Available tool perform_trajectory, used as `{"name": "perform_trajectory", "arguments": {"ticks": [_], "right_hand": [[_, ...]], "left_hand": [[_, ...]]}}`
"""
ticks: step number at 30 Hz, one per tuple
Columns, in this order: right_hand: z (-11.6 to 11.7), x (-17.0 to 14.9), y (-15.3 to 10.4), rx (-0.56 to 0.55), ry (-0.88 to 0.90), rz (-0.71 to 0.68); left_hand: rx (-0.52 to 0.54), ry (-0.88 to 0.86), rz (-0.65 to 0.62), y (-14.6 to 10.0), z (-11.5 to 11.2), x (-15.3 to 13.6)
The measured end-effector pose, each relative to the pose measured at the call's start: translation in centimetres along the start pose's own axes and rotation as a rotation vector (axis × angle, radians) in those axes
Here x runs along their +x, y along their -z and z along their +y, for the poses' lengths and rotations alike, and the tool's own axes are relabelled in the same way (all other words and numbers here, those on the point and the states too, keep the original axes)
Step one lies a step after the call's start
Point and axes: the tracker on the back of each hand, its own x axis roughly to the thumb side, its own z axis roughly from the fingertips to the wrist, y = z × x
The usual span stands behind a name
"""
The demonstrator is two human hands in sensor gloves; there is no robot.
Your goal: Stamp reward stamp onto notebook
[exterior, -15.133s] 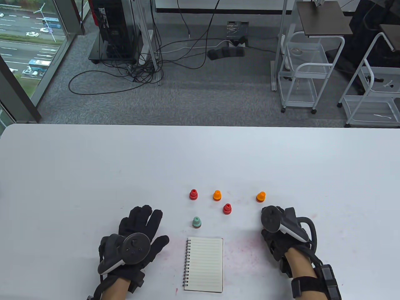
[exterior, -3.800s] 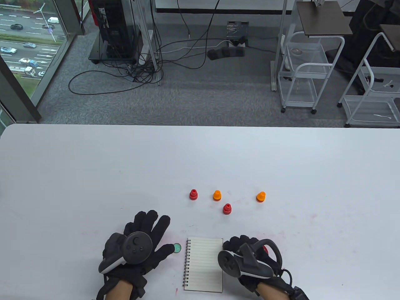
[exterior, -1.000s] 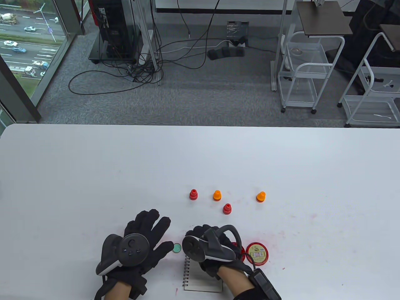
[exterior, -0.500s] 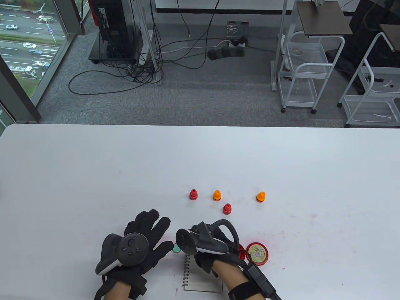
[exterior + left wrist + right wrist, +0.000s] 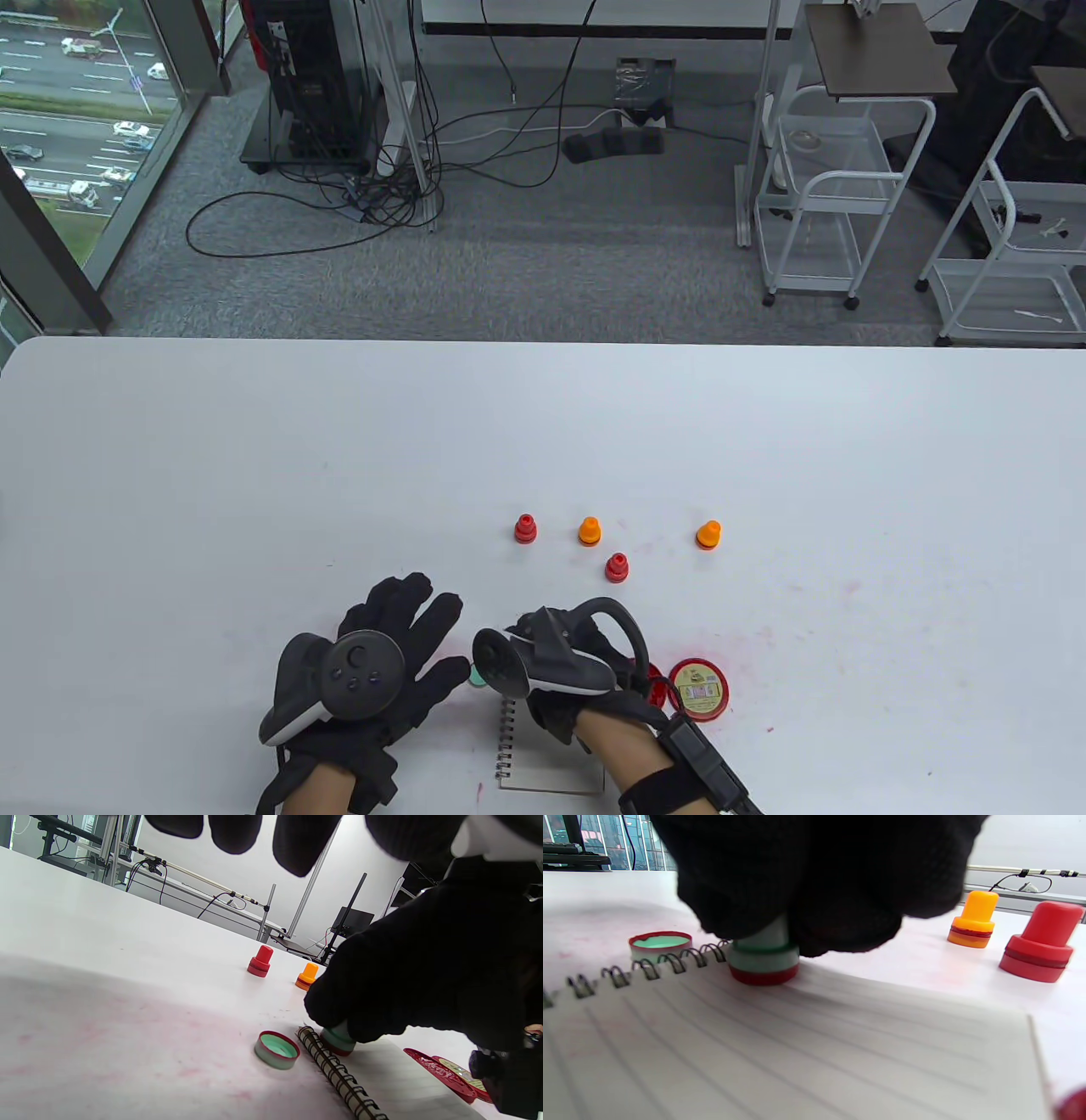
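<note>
While your right hand point(image 5: 814, 878) grips the mint stamp point(image 5: 763, 959) pressed on the notebook point(image 5: 806, 1043) near the spiral, left fingers point(image 5: 399, 607) lie released on the counter point(image 5: 254, 475). Next, lift straight up.

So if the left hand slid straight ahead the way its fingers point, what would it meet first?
Probably nothing: the left hand points up and slightly right across bare table; the nearest red stamp seems off to the right of that line, though depth is unclear.
</note>
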Motion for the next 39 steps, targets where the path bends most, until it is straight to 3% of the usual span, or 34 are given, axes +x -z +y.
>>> {"name": "perform_trajectory", "arguments": {"ticks": [6, 12, 16, 18, 20, 22, 29, 34, 37, 39], "right_hand": [[-0.1, 0.8, 0.1, 0.001, -0.079, -0.036], [0.1, -1.1, 0.4, 0.027, 0.103, 0.019], [0.2, -0.8, -0.1, -0.012, 0.044, -0.019], [0.3, -1.3, -0.5, -0.01, 0.105, -0.013], [0.3, -2.4, -1.3, -0.066, 0.157, -0.003], [-0.3, -4.0, -2.7, -0.195, 0.235, 0.05], [-2.2, -8.4, -7.5, -0.276, 0.329, 0.155], [-1.9, -10.9, -11.2, -0.363, 0.44, 0.228], [-1.4, -11.6, -13.5, -0.48, 0.508, 0.259], [-1.9, -11.8, -14.2, -0.467, 0.539, 0.25]], "left_hand": [[-0.006, 0.0, 0.003, 0.0, 0.0, 0.0], [-0.02, -0.009, 0.007, 0.0, -0.1, -0.1], [-0.04, -0.019, 0.024, -0.1, 0.1, 0.0], [-0.04, -0.037, 0.021, -0.1, 0.1, -0.2], [-0.042, -0.04, 0.021, 0.0, 0.0, -0.2], [-0.05, -0.03, 0.022, 0.0, -0.1, -0.2], [-0.091, -0.022, 0.028, 0.8, -1.3, -0.4], [-0.14, 0.004, 0.063, 1.1, -3.0, -0.2], [-0.17, 0.068, 0.079, 1.2, -3.8, -0.1], [-0.18, 0.071, 0.079, 1.4, -4.0, -0.1]]}}
